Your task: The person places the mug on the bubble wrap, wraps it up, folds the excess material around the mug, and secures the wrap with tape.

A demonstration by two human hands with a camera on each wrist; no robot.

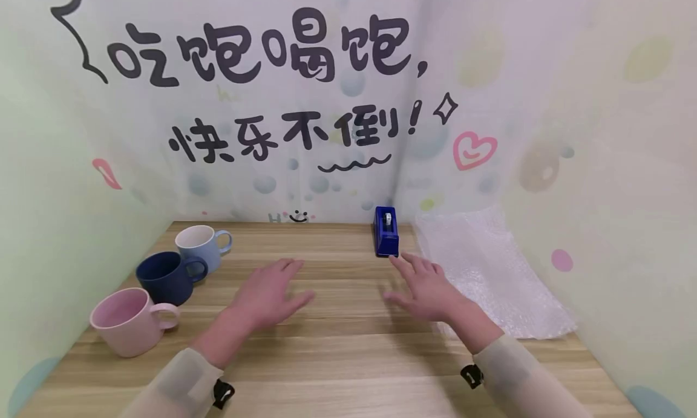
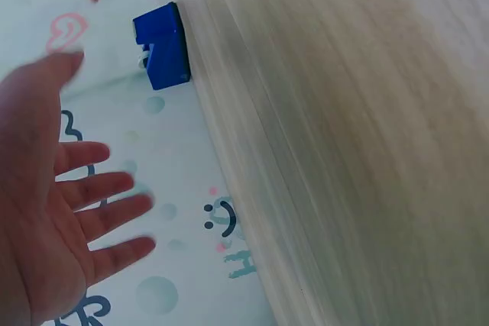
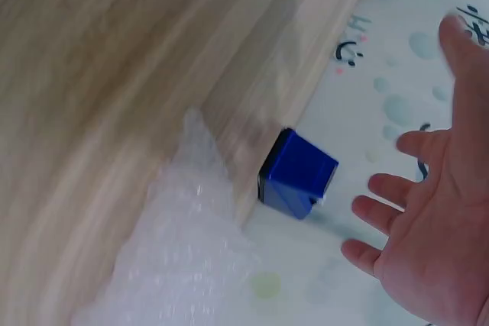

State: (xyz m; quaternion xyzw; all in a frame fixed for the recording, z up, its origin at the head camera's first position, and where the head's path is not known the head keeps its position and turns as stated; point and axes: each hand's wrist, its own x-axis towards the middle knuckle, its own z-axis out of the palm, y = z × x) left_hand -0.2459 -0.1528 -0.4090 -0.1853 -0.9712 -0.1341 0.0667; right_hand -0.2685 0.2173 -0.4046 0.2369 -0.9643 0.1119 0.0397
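My left hand (image 1: 269, 293) hovers over the middle of the table with its fingers spread and holds nothing. To its left stand a pink mug (image 1: 128, 324), a dark blue mug (image 1: 165, 280) and a light blue mug (image 1: 202, 248), handles toward the right. The right hand (image 1: 422, 287) is raised just in front of the blue tape dispenser (image 1: 387, 239), fingers apart and palm bare in the right wrist view. A sheet of bubble wrap (image 1: 490, 279) lies to the right of that hand, partly behind its wrist.
The wooden table (image 1: 348, 369) runs back to a wall (image 1: 348, 182) with large dark lettering. Side walls close in on the left and right. The mugs form a slanted row along the left edge; the bubble wrap reaches the right edge.
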